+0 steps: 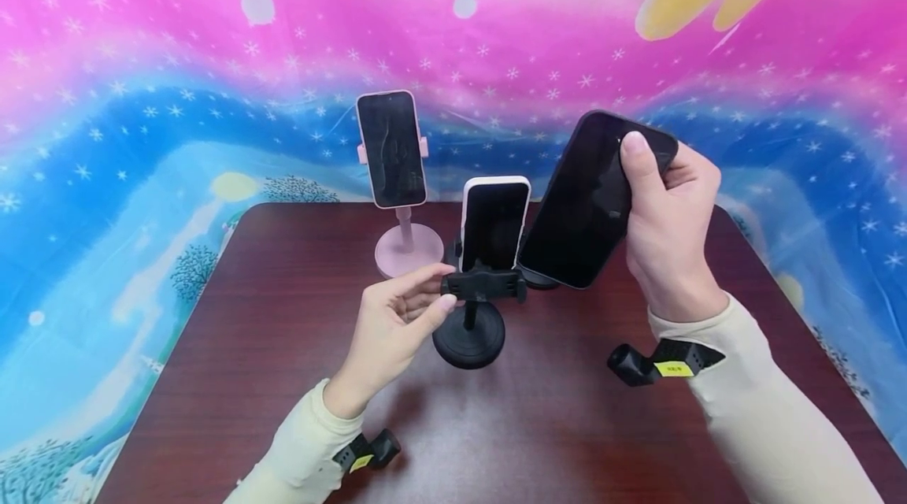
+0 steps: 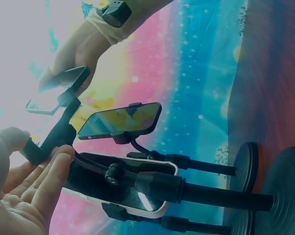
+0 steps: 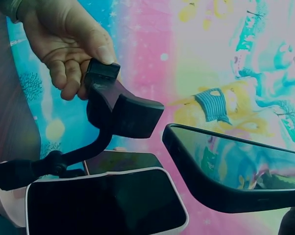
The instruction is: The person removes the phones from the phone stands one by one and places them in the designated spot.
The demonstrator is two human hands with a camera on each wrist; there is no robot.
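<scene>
My left hand [image 1: 388, 324] pinches one end of the clamp on a black phone stand [image 1: 469, 342]. In the right wrist view, thumb and fingers grip that end of the clamp [image 3: 108, 100], whose cradle holds nothing. Raised at the right, my right hand [image 1: 669, 232] holds a black phone [image 1: 584, 201], thumb across its screen and fingers behind it. The phone tilts, its lower end near the clamp. Just behind the clamp, a white-cased phone [image 1: 496, 220] stands in another black stand.
At the back left, a pink stand [image 1: 409, 252] carries a pink-edged phone [image 1: 392, 150]. A further dark phone [image 2: 123, 122] sits in a black stand, mostly hidden behind the held phone in the head view. The brown table [image 1: 283, 346] meets a patterned cloth backdrop [image 1: 453, 39].
</scene>
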